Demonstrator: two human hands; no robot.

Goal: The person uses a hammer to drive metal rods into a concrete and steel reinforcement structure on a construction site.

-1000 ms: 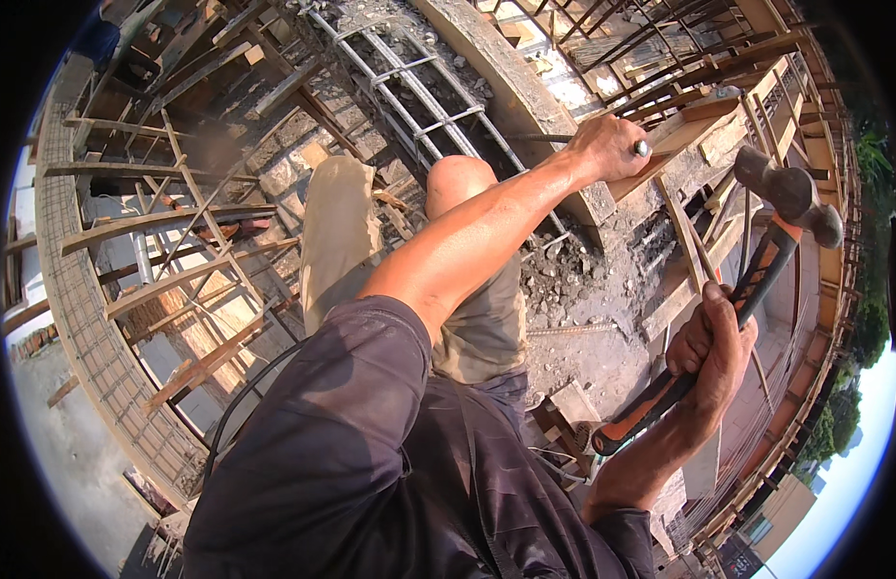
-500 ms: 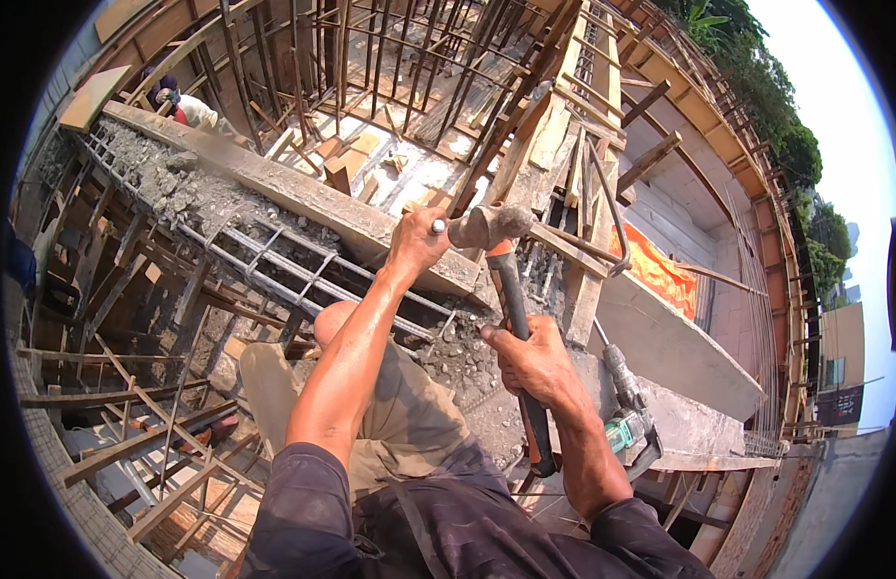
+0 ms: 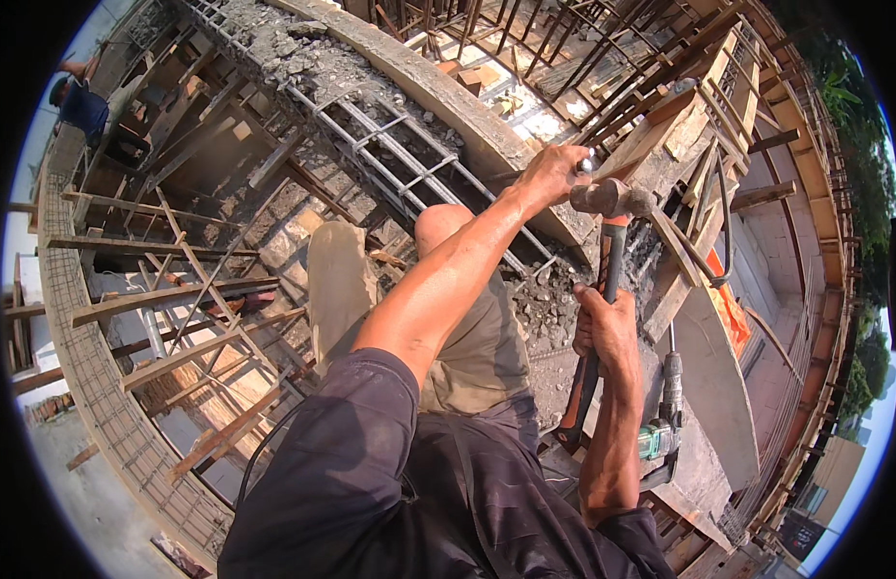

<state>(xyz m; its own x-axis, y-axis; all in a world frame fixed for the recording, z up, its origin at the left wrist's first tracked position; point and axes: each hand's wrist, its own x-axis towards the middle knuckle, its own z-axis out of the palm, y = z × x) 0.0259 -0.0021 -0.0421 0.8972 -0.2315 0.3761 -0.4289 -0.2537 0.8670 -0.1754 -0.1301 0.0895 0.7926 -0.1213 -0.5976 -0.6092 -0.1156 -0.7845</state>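
Note:
My left hand (image 3: 554,176) is closed around a metal rod, perhaps a chisel, whose shiny round end (image 3: 585,165) points up at me. The rest of the rod is hidden by the fist. Close beside that end is the head of a hammer (image 3: 614,199), worn and dusty. My right hand (image 3: 607,330) grips the hammer's black and orange handle at about mid-length, holding the head up. Below both hands lies broken concrete rubble (image 3: 556,307) at the end of a beam with exposed steel bars (image 3: 409,162).
A green and grey power drill (image 3: 662,439) with a long bit lies right of my right forearm. Timber boards (image 3: 694,135) and an orange sheet (image 3: 730,314) are at the right. Wooden props (image 3: 178,299) cross a drop at the left. Another person (image 3: 83,108) is at the far left.
The view has swung left, so the beam, drill and both hands appear further right. Both grips stay the same, with the hammer head still near the rod's end.

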